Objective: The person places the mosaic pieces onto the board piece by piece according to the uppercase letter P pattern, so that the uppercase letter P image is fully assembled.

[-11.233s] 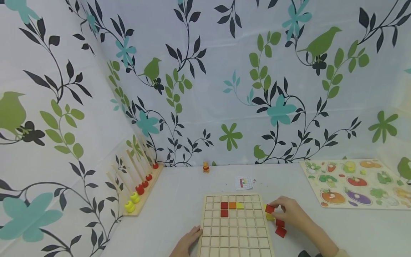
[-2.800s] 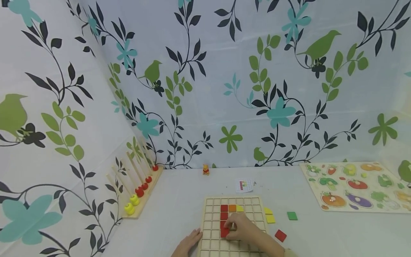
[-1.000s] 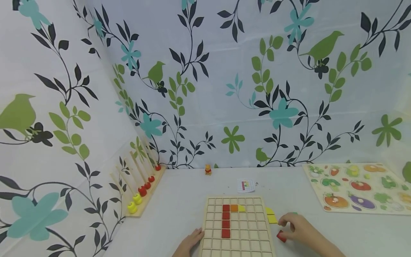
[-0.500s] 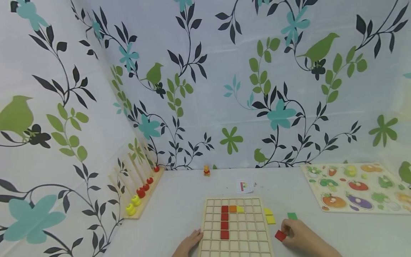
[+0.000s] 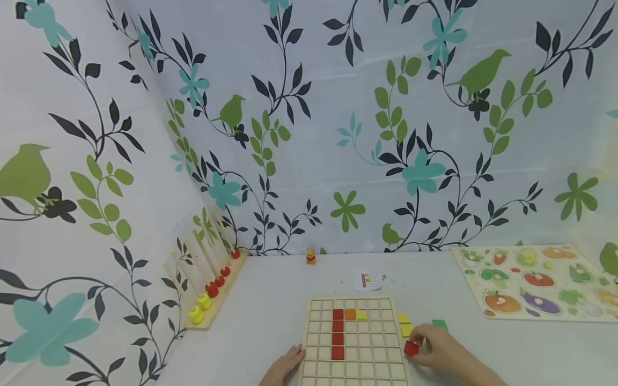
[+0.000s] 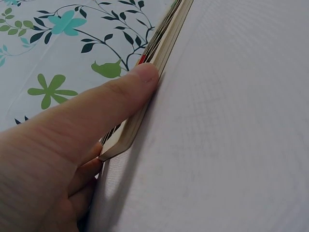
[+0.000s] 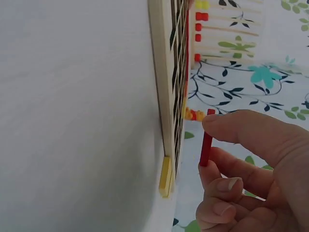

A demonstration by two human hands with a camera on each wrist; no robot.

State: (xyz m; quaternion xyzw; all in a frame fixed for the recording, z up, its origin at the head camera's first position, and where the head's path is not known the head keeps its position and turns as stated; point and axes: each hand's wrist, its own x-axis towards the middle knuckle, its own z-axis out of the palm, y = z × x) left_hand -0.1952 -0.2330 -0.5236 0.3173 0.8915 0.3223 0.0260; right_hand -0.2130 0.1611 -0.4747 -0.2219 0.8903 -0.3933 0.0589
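Note:
My right hand (image 5: 438,347) pinches a red square tile (image 5: 411,348) between thumb and fingers, just off the right edge of a wooden grid board (image 5: 324,368). In the right wrist view the red tile (image 7: 206,140) is seen edge-on, raised off the table. My left hand (image 5: 285,364) rests against the board's left side, its straight thumb (image 6: 116,94) on the rim; its other fingers are partly hidden. On the board, a column of several red tiles (image 5: 338,339) has an orange tile (image 5: 350,314) and a yellow piece (image 5: 361,314) beside its top.
Yellow pieces (image 5: 406,329) lie by the board's right edge, and a green tile (image 5: 439,324) behind my right hand. A pattern card (image 5: 368,280), small bear figure (image 5: 310,256), peg stand with beads (image 5: 212,300) and vegetable puzzle (image 5: 536,279) stand farther out.
Since earlier, red tiles from the table have extended the column on the board. Lately my right hand has picked up the last loose red tile and moved left; my left hand stays put.

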